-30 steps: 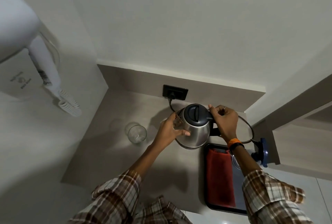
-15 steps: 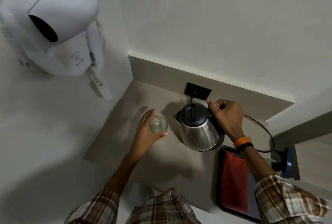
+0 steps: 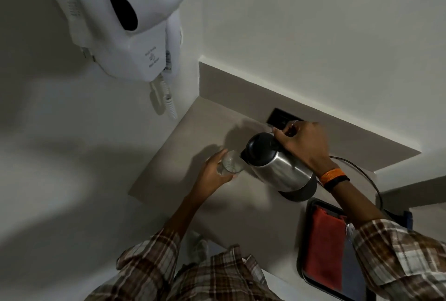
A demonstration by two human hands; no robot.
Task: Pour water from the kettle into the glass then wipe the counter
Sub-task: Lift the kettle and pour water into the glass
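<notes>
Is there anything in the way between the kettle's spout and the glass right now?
Nothing visible. The right hand tilts the kettle so its spout sits right at the rim of the glass, which the left hand holds. The red cloth lies apart in the tray.

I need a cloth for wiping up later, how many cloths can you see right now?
1. A red cloth lies folded in the black tray on the counter, near the right forearm, which covers part of the tray, so another could be hidden.
</notes>
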